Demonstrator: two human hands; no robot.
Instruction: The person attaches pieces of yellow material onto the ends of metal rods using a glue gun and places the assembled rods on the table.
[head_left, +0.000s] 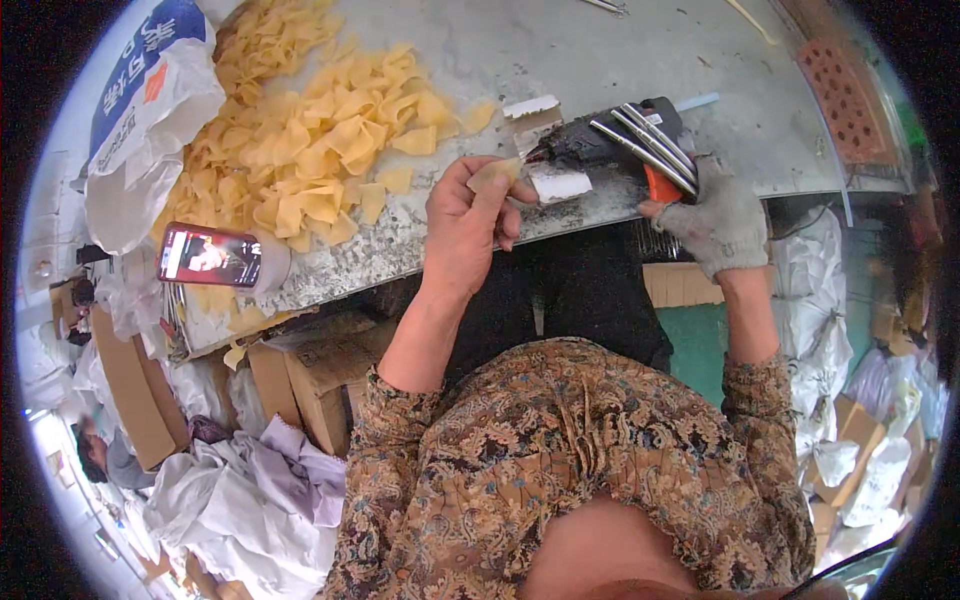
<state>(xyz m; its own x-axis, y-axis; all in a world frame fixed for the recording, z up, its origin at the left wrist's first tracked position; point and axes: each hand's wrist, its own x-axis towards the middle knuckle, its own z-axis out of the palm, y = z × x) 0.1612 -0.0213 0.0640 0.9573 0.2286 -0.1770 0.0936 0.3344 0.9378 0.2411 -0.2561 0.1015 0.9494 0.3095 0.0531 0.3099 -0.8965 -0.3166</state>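
Note:
My bare left hand [462, 215] pinches a thin, yellowish translucent piece [494, 177] between thumb and fingers. That piece is right by the dark nozzle of a black glue gun [598, 140]; whether they touch I cannot tell. My right hand [722, 225], in a grey glove, is closed around the gun's handle by its orange trigger. Several shiny metal tubes [648, 150] lie slanted across the gun, their lower ends at the gloved hand. From the gun's rear sticks a pale glue stick [697, 101]. White card [561, 186] sits under the nozzle.
A big heap of similar yellow pieces [320, 130] covers the left of the grey table [500, 45]. A white and blue sack [150, 140] stands beside it. At the front left edge is a lit phone [210, 256]. Cardboard boxes [320, 385] stand below.

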